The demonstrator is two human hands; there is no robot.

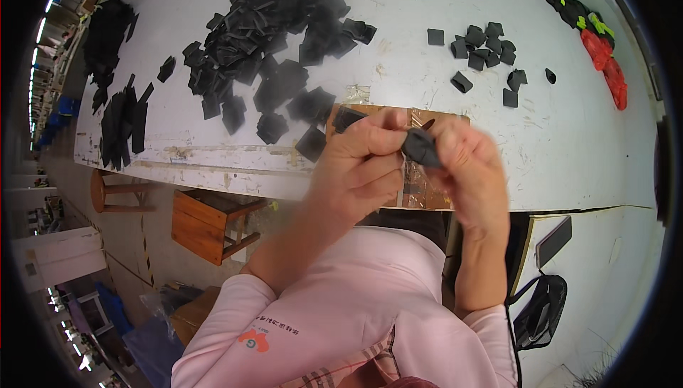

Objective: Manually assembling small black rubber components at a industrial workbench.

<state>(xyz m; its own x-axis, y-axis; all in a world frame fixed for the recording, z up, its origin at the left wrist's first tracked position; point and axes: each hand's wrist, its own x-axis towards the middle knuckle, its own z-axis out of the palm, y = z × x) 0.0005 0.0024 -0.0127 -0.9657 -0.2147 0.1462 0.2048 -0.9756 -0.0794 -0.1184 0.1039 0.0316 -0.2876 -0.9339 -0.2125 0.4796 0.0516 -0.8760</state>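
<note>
Fingers (384, 140): left hand (363, 164) and right hand (471, 164) both pinch a black piece (421, 149).
Black piece: over the brown board (435, 194), long axis slanting far-left to near-right; we cannot tell which end leads.
Heaps: we judge this piece unfinished; big heap (249, 50) left, small group (474, 35) right, which is done we cannot tell.

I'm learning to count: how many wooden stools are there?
2. The nearer stool is at left, by the table; the farther stool is further left. More may be hidden.
</note>
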